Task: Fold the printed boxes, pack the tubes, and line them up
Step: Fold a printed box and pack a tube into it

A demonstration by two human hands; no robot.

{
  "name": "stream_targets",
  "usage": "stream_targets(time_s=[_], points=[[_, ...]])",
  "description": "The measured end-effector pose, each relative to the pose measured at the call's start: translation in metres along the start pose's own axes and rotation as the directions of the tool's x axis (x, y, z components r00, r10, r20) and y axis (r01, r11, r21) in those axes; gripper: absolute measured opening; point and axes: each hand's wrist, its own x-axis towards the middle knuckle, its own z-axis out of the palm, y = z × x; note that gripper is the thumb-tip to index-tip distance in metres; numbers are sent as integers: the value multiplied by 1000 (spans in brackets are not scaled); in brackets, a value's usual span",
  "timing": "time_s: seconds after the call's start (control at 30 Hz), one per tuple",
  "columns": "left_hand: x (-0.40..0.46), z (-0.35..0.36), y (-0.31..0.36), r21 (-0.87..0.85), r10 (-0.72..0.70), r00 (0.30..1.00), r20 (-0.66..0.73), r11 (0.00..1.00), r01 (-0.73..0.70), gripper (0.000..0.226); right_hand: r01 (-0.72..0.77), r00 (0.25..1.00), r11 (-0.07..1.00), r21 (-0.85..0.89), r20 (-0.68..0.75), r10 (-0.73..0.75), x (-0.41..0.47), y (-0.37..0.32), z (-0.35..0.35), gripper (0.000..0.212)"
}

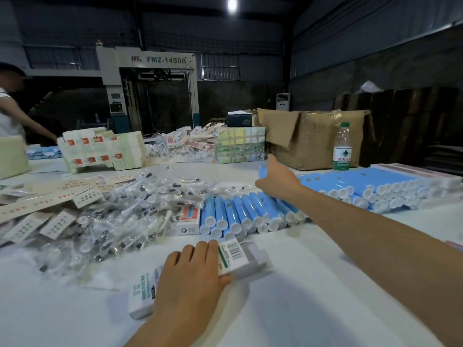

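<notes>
My left hand (193, 271) grips a white printed box (238, 256) that lies near the table's front, its barcode end pointing right. My right hand (275, 179) reaches far over the table and holds a blue tube (263, 170) lifted above a row of blue tubes (248, 214) with white caps. A larger stack of blue tubes (375, 189) lies to the right. One folded box (189, 219) stands left of the row.
A heap of small clear-wrapped parts (120, 214) and flat printed box blanks (45, 199) covers the left. Stacked blanks (100, 151), a taped bundle (239, 145), a cardboard carton (315, 139) and a water bottle (342, 149) stand at the back. Another person (10, 111) is at far left.
</notes>
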Motion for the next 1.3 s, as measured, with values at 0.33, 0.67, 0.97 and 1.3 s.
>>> stream_targets(time_s=[0.33, 0.67, 0.97, 1.3], points=[[-6, -18, 10, -104, -118, 989, -88, 989, 109, 65, 27, 963, 307, 951, -106, 246, -134, 31, -4, 68], [-16, -23, 17, -52, -93, 960, -265, 995, 82, 55, -63, 986, 534, 843, -30, 165, -165, 13, 25, 23], [-16, -16, 9, -128, -154, 980, -128, 982, 137, 69, 57, 998, 681, 730, -61, -18, -174, 11, 29, 29], [-13, -12, 9, -100, -79, 997, -7, 992, 78, 53, 112, 993, 786, 608, -101, -64, -153, 2, 22, 25]])
